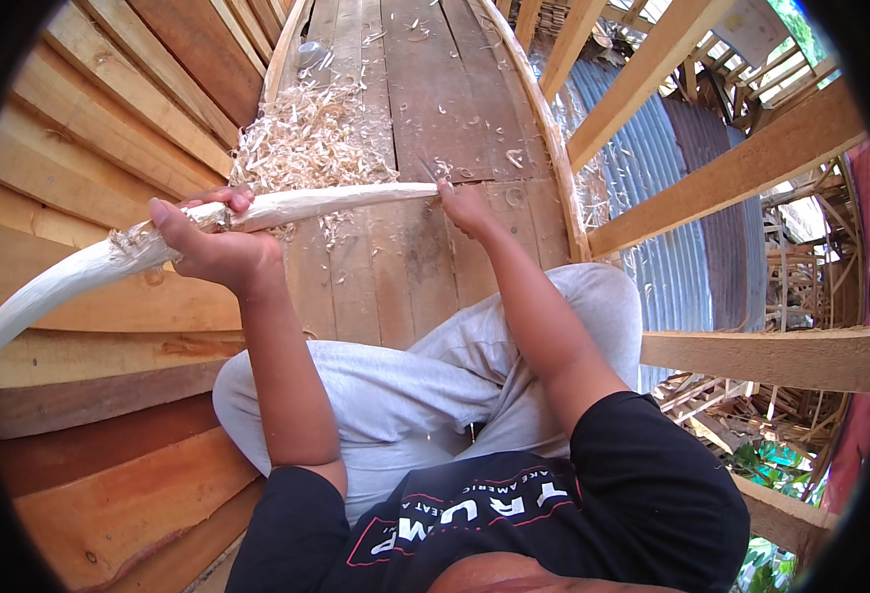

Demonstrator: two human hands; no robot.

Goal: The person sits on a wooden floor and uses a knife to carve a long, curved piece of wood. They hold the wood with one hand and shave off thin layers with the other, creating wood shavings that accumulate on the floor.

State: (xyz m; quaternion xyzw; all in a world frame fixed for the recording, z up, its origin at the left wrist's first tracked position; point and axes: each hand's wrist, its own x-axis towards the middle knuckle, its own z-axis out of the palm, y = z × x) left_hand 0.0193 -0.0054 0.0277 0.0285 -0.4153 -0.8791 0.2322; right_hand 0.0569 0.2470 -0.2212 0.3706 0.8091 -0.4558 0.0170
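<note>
A long pale stripped wooden pole [346, 200] lies across in front of me, curving off past the left rim and tapering to a thin end at the right. My left hand [219, 240] is closed around it from below, beside a rough, frayed knot. At the thin end, my right hand [464, 207] is closed on a small knife [427, 170]; its narrow blade points up and away, and its handle is hidden in the fist. Whether the fingers also touch the pole's tip, I cannot tell.
Curled wood shavings [306, 138] are heaped on the plank floor [435, 79] beyond the pole, near a small clear cup [309, 54]. A board wall [109, 119] rises at left. A wooden railing [731, 178] stands at right, above corrugated metal sheets [667, 227].
</note>
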